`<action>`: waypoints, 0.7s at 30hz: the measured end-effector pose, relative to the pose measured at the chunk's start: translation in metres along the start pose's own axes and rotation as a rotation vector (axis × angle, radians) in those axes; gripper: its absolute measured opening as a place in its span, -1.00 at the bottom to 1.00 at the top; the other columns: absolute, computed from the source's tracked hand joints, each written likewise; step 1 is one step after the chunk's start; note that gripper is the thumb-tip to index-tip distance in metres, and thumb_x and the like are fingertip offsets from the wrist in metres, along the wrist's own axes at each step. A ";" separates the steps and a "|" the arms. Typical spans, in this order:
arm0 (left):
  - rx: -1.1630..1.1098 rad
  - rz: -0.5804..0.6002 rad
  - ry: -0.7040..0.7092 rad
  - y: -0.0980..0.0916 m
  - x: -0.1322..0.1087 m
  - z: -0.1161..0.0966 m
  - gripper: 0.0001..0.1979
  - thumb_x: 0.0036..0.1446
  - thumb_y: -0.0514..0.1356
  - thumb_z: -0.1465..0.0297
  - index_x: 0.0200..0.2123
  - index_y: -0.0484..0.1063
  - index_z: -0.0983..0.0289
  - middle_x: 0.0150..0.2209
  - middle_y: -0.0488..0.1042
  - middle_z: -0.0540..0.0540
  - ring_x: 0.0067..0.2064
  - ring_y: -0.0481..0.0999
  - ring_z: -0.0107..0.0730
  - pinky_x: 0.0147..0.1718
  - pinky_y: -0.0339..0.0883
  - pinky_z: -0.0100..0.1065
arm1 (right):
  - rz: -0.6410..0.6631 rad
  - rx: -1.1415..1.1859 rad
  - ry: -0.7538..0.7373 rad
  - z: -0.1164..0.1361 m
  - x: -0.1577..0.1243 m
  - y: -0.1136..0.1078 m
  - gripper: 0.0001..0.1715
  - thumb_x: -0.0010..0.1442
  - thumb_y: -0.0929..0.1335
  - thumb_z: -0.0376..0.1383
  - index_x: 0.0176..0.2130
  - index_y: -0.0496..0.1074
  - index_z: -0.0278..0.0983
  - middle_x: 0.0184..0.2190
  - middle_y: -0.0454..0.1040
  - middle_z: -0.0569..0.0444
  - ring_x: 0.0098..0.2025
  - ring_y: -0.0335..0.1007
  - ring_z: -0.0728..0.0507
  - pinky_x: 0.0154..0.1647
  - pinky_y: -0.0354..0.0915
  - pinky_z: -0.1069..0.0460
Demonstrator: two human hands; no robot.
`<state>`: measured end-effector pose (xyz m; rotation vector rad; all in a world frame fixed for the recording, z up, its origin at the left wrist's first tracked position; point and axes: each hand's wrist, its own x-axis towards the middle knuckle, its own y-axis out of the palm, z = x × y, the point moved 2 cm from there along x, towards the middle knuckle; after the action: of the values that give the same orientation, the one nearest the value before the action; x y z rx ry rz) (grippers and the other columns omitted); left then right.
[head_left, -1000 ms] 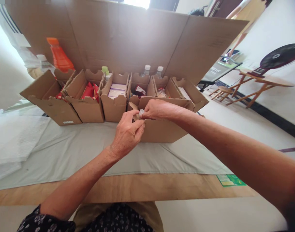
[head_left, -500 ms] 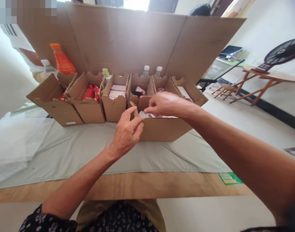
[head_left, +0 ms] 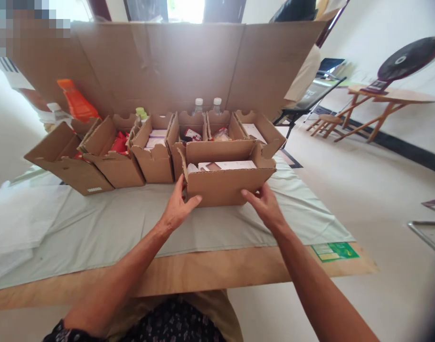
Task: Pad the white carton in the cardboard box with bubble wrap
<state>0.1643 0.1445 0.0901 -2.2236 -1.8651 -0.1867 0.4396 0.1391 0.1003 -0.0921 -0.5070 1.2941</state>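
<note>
An open cardboard box sits crosswise on the cloth, close to me. My left hand grips its left end, thumb on the front face and fingers round the side. At the right end my right hand holds it likewise, thumb on the front near the bottom. Inside lie a flat white carton and a small clear plastic wrapping at the left. Directly behind are several open cardboard bins in a row, among them one with dark red packets.
A tall cardboard panel stands behind the bins. An orange bottle and white-capped bottles poke up there. Clear plastic sheeting lies at left on the cloth. A person stands behind the panel at left; a fan is at right.
My right hand has come out of the box and moved down to its right end. My left hand has shifted from the upper left corner to the left side. The view has turned slightly right.
</note>
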 end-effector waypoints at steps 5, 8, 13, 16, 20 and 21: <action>-0.043 -0.020 0.063 0.002 -0.009 -0.029 -0.31 0.12 0.33 0.18 0.27 0.24 0.22 0.24 0.42 0.27 0.28 0.40 0.01 0.26 0.28 0.06 | -0.073 0.037 -0.058 0.026 -0.009 0.011 -0.38 0.13 0.46 0.14 -0.02 0.42 -0.22 -0.11 0.57 -0.05 -0.12 0.48 -0.26 -0.11 0.40 -0.17; 0.011 -0.082 0.169 -0.006 -0.015 -0.064 -0.44 0.14 0.33 0.21 0.17 0.31 0.21 0.12 0.50 0.19 0.15 0.49 -0.08 0.17 0.37 -0.04 | -0.129 0.079 -0.189 0.060 -0.015 -0.003 -0.44 0.18 0.47 0.06 0.01 0.42 -0.20 -0.08 0.55 -0.02 -0.09 0.46 -0.23 -0.07 0.40 -0.14; 0.088 -0.137 0.138 -0.017 -0.046 -0.079 -0.50 0.17 0.32 0.23 0.14 0.34 0.21 0.10 0.50 0.17 0.14 0.50 -0.11 0.16 0.36 -0.08 | -0.150 0.001 -0.197 0.083 -0.040 -0.008 -0.49 0.20 0.47 0.06 -0.03 0.42 -0.20 -0.18 0.55 -0.01 -0.21 0.45 -0.21 -0.22 0.40 -0.09; 0.118 -0.168 -0.022 -0.019 -0.080 -0.050 -0.47 0.19 0.31 0.20 0.17 0.32 0.22 0.16 0.47 0.22 0.21 0.45 -0.04 0.20 0.31 -0.02 | -0.070 -0.082 -0.088 0.068 -0.067 0.007 -0.50 0.21 0.44 0.09 -0.07 0.43 -0.22 -0.31 0.54 0.00 -0.38 0.37 -0.16 -0.46 0.29 -0.02; 0.136 -0.217 -0.163 -0.020 -0.102 -0.021 -0.46 0.19 0.31 0.20 0.19 0.32 0.22 0.14 0.49 0.21 0.17 0.47 -0.02 0.18 0.33 0.02 | 0.035 -0.070 -0.016 0.051 -0.086 0.025 -0.45 0.25 0.40 0.08 0.02 0.42 -0.25 -0.24 0.56 -0.04 -0.38 0.37 -0.16 -0.47 0.28 -0.01; 0.130 -0.220 -0.154 -0.019 -0.100 -0.020 -0.45 0.19 0.31 0.21 0.20 0.32 0.22 0.13 0.50 0.20 0.17 0.47 -0.02 0.18 0.33 0.02 | 0.031 -0.062 -0.015 0.050 -0.085 0.025 -0.44 0.24 0.40 0.08 0.02 0.42 -0.26 -0.22 0.56 -0.05 -0.36 0.38 -0.17 -0.43 0.31 -0.03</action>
<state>0.1289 0.0468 0.0864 -1.9962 -2.1362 0.0701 0.3816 0.0566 0.1096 -0.1426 -0.5612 1.3106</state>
